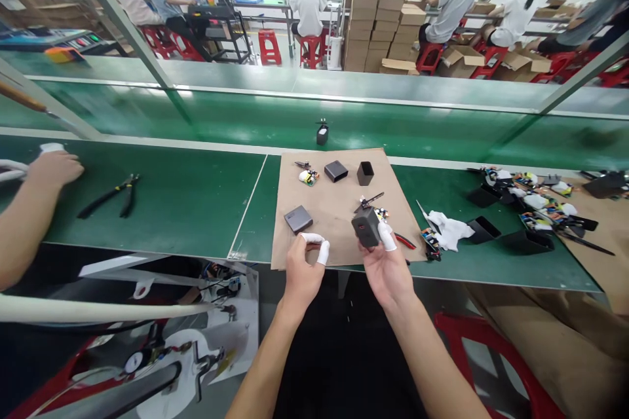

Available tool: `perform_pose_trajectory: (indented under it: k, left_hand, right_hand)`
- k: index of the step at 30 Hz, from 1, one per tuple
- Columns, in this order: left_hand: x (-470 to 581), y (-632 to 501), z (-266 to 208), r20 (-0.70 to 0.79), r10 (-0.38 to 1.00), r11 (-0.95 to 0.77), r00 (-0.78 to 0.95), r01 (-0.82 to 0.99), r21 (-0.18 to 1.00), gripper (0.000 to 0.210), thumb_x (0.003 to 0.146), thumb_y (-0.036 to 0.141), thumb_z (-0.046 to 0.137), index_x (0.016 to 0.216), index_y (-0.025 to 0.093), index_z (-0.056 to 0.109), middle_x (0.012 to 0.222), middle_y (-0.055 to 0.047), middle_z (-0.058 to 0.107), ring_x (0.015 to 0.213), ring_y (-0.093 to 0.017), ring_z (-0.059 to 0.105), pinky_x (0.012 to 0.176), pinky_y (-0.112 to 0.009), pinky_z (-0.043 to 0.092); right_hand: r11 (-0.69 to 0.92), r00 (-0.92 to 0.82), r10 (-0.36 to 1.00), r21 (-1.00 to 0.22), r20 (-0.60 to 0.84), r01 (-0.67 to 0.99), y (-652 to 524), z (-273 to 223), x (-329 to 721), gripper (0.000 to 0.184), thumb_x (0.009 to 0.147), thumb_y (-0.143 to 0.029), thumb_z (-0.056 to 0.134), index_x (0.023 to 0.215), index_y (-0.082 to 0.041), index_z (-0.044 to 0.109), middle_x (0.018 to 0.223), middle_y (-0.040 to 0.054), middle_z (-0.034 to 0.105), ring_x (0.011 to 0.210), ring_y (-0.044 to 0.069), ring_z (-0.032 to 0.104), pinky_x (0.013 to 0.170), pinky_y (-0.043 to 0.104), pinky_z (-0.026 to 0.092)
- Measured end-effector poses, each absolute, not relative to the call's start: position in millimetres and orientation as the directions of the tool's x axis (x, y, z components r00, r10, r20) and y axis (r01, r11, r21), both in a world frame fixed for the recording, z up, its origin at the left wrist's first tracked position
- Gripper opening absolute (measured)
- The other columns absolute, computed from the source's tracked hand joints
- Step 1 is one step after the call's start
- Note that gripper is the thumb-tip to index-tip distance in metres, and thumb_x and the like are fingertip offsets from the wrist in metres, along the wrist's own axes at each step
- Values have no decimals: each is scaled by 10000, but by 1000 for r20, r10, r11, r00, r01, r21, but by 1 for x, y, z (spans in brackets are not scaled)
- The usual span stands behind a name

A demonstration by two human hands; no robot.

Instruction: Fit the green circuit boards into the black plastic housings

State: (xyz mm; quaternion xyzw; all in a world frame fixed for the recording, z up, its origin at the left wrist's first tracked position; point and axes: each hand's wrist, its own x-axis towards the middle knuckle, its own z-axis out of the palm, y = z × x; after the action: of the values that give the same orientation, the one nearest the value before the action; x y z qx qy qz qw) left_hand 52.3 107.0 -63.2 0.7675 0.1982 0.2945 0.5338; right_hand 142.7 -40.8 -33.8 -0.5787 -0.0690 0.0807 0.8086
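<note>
My right hand (388, 268) is closed around a black charger housing (366, 228) with a small red port, held upright above the brown paper sheet (339, 255). Electronic parts show just behind it. White covers sit on fingertips of both hands. Over the near edge of the sheet, my left hand (303, 272) curls with thumb and forefinger tips together, nothing visible between them. Close beyond it lies a flat grey casing (298, 219). Farther back are another grey casing (336, 171), an open black shell (365, 173) and a small circuit board (309, 177).
Black-handled cutters (111, 195) lie to the left, near another person's hand (54, 167). Red-handled pliers (405, 241) rest at the sheet's right edge. Opened shells and circuit boards (535, 200) are heaped on the right. A small black charger (322, 133) stands at the back.
</note>
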Motion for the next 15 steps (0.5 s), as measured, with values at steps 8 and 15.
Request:
perform_pose_trajectory:
  k: [8, 15]
  left_hand:
    - [50, 107, -61, 280, 588, -412, 759, -17, 911, 96, 1000, 318, 726, 988, 225, 703, 986, -41, 691, 924, -205, 713, 863, -361, 609]
    - [48, 107, -62, 279, 574, -419, 770, -16, 908, 89, 986, 308, 741, 1014, 233, 703, 1000, -44, 703, 940, -214, 723, 871, -364, 617]
  right_hand:
    - [669, 790, 440, -431, -428, -606, -39, 8, 104, 212, 981, -350, 820, 1169, -251, 817, 1248, 41, 846, 1020, 158, 831, 948, 257, 715]
    - [670, 730, 509, -323, -455, -668, -37, 26, 87, 168, 1019, -308, 777, 1151, -217, 828, 1206, 47, 864, 950, 129, 842, 881, 193, 711]
